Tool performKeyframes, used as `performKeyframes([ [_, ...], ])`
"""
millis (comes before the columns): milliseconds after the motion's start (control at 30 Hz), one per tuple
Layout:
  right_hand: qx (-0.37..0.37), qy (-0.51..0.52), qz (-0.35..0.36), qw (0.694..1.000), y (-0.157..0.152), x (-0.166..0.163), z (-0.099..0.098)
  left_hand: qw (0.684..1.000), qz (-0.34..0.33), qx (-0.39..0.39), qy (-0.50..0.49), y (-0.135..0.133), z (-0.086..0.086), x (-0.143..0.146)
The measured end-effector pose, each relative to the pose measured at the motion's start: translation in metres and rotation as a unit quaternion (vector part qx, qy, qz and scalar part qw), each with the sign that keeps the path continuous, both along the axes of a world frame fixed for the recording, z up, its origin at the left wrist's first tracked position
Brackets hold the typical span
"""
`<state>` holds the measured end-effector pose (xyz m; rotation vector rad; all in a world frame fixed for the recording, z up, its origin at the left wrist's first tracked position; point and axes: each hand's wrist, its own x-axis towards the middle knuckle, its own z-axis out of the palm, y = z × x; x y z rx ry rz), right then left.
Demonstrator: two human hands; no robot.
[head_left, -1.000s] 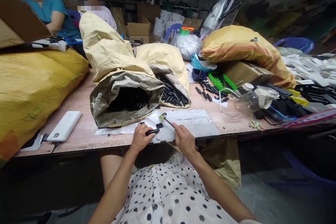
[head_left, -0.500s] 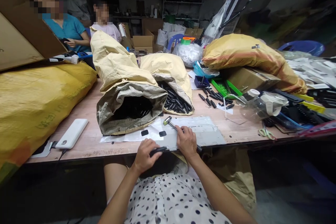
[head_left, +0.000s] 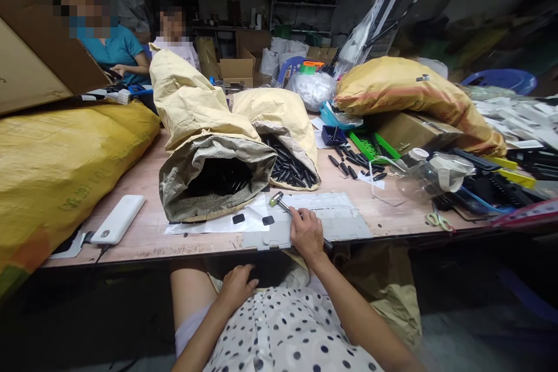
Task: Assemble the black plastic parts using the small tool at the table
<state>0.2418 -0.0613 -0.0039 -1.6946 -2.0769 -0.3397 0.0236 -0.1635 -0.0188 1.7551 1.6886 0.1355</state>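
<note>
My right hand (head_left: 307,233) grips the handle of a small hammer (head_left: 285,205) at the table's front edge. The hammer's head, with a yellowish face, rests over a grey flat sheet (head_left: 344,218). Below the table edge, my left hand (head_left: 238,289) is over my lap beside the dark opening of a sack (head_left: 299,275). Its thumb and forefinger are apart, and no part shows between them. Ahead lie two paper sacks: the nearer sack (head_left: 213,142) has a dark opening, while the other sack (head_left: 283,107) shows many black handle-like pieces (head_left: 290,165).
A yellow sack (head_left: 74,157) and a white power bank (head_left: 117,220) lie left. On the right are a green tray (head_left: 375,148), loose black pieces (head_left: 352,171), a clear jar (head_left: 414,180), scissors (head_left: 438,220) and another yellow sack (head_left: 401,90). Two people (head_left: 115,49) sit across.
My left hand has gone down from the table edge to my lap, and the black handle-like piece it held no longer shows. My right hand stays on the hammer.
</note>
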Motion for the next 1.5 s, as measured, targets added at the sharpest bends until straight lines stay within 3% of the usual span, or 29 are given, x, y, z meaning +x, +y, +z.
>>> performKeyframes([
  [100, -0.002, 0.005, 0.003, 1.000, 0.000, 0.000, 0.001, 0.990, -0.051, 0.065, -0.117, 0.010, 0.026, 0.001],
  [167, -0.007, 0.005, 0.003, 1.000, 0.000, 0.000, 0.001, 0.974, -0.036, 0.127, -0.184, 0.027, 0.046, -0.001],
  [300, -0.018, 0.005, 0.005, 1.000, -0.001, -0.001, 0.001, 0.932, 0.136, 0.292, -0.164, 0.087, 0.071, -0.022],
  [400, -0.018, 0.005, 0.003, 1.000, -0.001, -0.002, 0.001, 0.900, 0.269, 0.340, -0.056, 0.131, 0.071, -0.048],
  [533, -0.009, 0.003, 0.005, 1.000, -0.001, -0.004, 0.002, 0.910, 0.302, 0.283, 0.028, 0.160, 0.056, -0.072],
  [700, -0.005, 0.005, 0.003, 1.000, -0.002, -0.004, 0.003, 0.914, 0.265, 0.303, 0.053, 0.159, 0.046, -0.080],
  [867, -0.010, 0.005, 0.003, 1.000, -0.002, -0.004, 0.002, 0.917, 0.206, 0.333, 0.070, 0.143, 0.063, -0.067],
  [1000, -0.018, 0.008, 0.000, 1.000, -0.002, -0.004, 0.002, 0.920, 0.091, 0.375, 0.062, 0.123, 0.068, -0.041],
  [1133, -0.028, 0.011, -0.003, 1.000, -0.003, -0.004, 0.003, 0.937, -0.019, 0.348, 0.022, 0.110, 0.053, -0.013],
  [1300, -0.030, 0.016, -0.023, 0.999, 0.002, -0.005, 0.006, 0.942, 0.010, 0.331, -0.056, 0.110, 0.029, -0.002],
  [1500, -0.051, 0.071, -0.032, 0.996, 0.007, -0.001, 0.012, 0.938, 0.051, 0.308, -0.151, 0.112, 0.028, -0.008],
])
